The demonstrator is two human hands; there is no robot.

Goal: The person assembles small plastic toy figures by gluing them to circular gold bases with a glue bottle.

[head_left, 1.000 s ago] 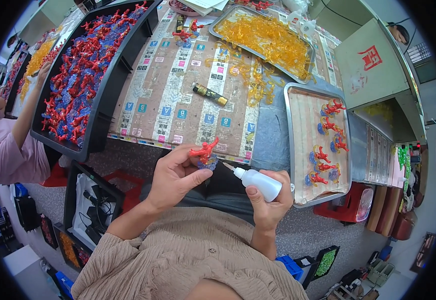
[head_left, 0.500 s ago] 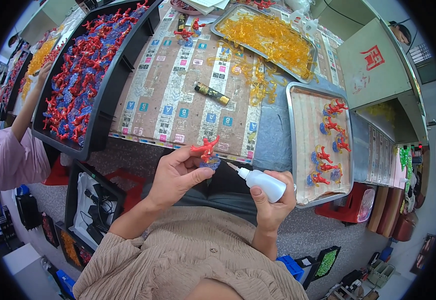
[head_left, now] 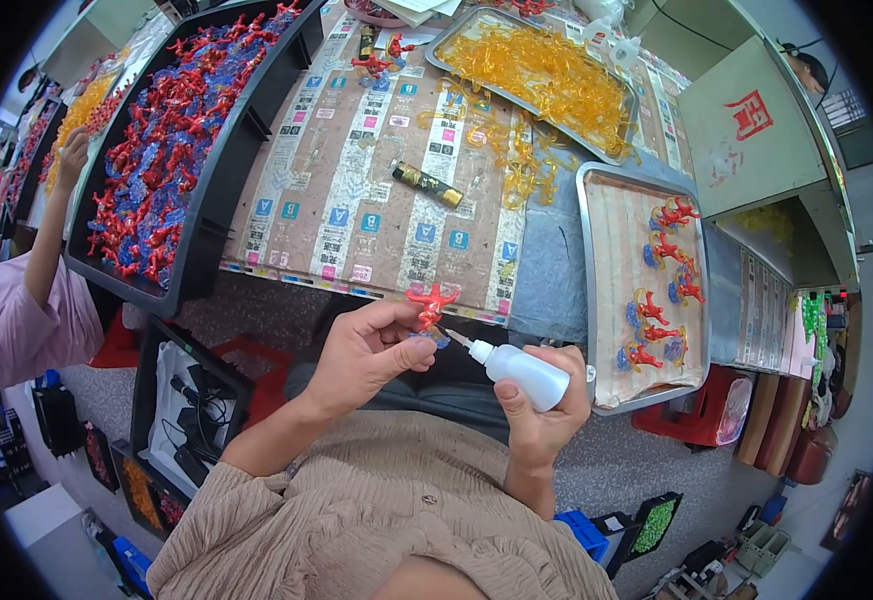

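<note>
Between thumb and fingers, my left hand (head_left: 372,350) pinches a small red toy figure (head_left: 431,303) by its translucent blue base, just off the table's front edge. My right hand (head_left: 547,405) is wrapped round a white squeeze bottle (head_left: 529,376) with a thin nozzle. The nozzle's tip meets the figure near its base; whether it touches I cannot tell. To the right, a metal tray (head_left: 605,390) lined with pale paper holds several finished-looking red figures with blue and yellow parts. A short black-and-gold tube (head_left: 427,184) lies on the table ahead.
A black crate (head_left: 197,235) heaped with red and blue figures stands at left. Behind, a metal tray (head_left: 457,72) holds translucent yellow pieces, some spilled on the papered table (head_left: 307,240). A metal cabinet (head_left: 757,130) is at right. Far left, a co-worker's arm (head_left: 52,230) reaches up.
My right hand has brought the bottle's nozzle left to the figure. The figure has turned and shifted slightly right in my left hand. The co-worker's hand has moved.
</note>
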